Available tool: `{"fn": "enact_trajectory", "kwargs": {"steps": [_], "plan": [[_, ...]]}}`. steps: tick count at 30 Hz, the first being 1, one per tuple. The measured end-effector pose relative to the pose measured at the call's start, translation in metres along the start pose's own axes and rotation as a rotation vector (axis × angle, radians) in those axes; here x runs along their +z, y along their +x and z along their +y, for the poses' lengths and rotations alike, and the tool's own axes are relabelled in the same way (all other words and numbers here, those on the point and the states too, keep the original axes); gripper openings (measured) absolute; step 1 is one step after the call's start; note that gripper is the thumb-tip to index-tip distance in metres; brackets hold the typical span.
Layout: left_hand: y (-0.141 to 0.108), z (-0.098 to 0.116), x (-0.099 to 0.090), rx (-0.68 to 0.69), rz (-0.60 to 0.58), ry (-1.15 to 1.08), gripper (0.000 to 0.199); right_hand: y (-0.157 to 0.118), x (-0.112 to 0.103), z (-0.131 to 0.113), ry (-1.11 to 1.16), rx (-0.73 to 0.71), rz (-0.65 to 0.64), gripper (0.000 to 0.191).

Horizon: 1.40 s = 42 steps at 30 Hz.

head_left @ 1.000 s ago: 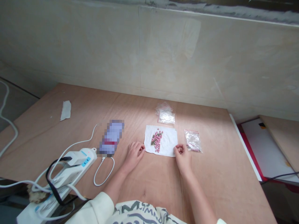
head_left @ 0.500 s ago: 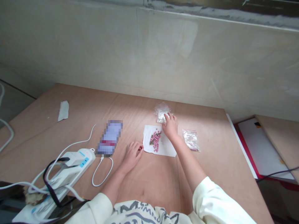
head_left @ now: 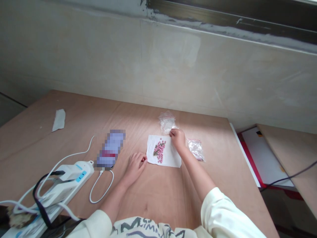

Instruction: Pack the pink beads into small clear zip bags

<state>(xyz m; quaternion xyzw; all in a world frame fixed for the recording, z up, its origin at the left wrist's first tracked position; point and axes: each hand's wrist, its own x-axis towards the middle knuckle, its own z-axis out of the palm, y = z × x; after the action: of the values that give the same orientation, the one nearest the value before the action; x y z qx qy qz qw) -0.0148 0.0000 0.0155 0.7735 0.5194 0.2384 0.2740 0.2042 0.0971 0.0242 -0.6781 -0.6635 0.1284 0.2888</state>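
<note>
My right hand [head_left: 177, 138] is closed in a pinch at the lower edge of the clear plastic zip bags [head_left: 167, 121] behind the paper; its fingertips appear to grip one bag. Small pink beads [head_left: 160, 152], with several dark metallic pieces [head_left: 156, 152] among them, lie in a loose heap on a white sheet of paper [head_left: 173, 158]. Beside the paper's left edge my left hand [head_left: 135, 165] rests on the table, fingers curled; whether it pinches anything is hidden. Right of my right wrist lies another zip bag [head_left: 196, 148] with some pink pieces at its bottom.
A phone [head_left: 110, 148] with a blurred screen lies left, joined to a white cable [head_left: 91, 191]. The power strip [head_left: 66, 185] with plugs and cords fills the lower left. A white scrap [head_left: 58, 120] lies at far left. The wall [head_left: 111, 66] bounds the table's back.
My right hand has drawn back slightly from over the stacked bags, and its spread fingers have closed at their lower edge. My left hand stays beside the paper. The camera view has shifted a little.
</note>
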Motion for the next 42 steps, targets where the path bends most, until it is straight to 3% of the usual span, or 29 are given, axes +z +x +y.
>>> {"fn": "enact_trajectory", "kwargs": {"steps": [6, 10, 13, 15, 17, 20, 22, 25, 31, 33, 37, 42], "plan": [[0.000, 0.001, -0.001, -0.014, -0.002, -0.019, 0.009, -0.001, -0.017, -0.007, 0.059, 0.104, 0.168, 0.024], [0.000, -0.001, -0.003, -0.050, -0.006, -0.111, 0.009, -0.007, -0.041, -0.019, 0.211, 0.175, 0.396, 0.023], [0.000, -0.001, -0.010, -0.145, -0.001, -0.264, 0.011, -0.021, -0.061, -0.033, 0.345, 0.199, 0.470, 0.022], [0.000, 0.004, -0.018, -0.218, 0.020, -0.360, 0.018, -0.039, -0.070, -0.044, 0.456, 0.228, 0.399, 0.021], [0.001, 0.014, -0.029, -0.241, 0.028, -0.436, 0.028, -0.062, -0.072, -0.054, 0.550, 0.233, 0.196, 0.020], [0.002, 0.033, -0.044, -0.210, -0.086, -0.576, 0.037, -0.096, -0.059, -0.064, 0.671, 0.247, -0.103, 0.021], [0.001, 0.043, -0.051, -0.199, -0.200, -0.617, 0.030, -0.113, -0.048, -0.067, 0.708, 0.281, -0.197, 0.021], [-0.003, 0.049, -0.057, -0.225, -0.287, -0.643, 0.021, -0.126, -0.036, -0.066, 0.741, 0.317, -0.234, 0.020], [-0.012, 0.043, -0.059, -0.320, -0.372, -0.743, 0.017, -0.126, -0.034, -0.072, 0.717, 0.280, -0.332, 0.020], [-0.014, 0.040, -0.061, -0.326, -0.373, -0.745, 0.013, -0.126, -0.033, -0.077, 0.648, 0.243, -0.278, 0.020], [-0.017, 0.038, -0.068, -0.352, -0.370, -0.760, 0.011, -0.131, -0.033, -0.096, 0.468, 0.160, -0.035, 0.013], [-0.019, 0.043, -0.076, -0.366, -0.398, -0.764, 0.012, -0.134, -0.039, -0.122, 0.456, 0.034, -0.242, 0.012]]}}
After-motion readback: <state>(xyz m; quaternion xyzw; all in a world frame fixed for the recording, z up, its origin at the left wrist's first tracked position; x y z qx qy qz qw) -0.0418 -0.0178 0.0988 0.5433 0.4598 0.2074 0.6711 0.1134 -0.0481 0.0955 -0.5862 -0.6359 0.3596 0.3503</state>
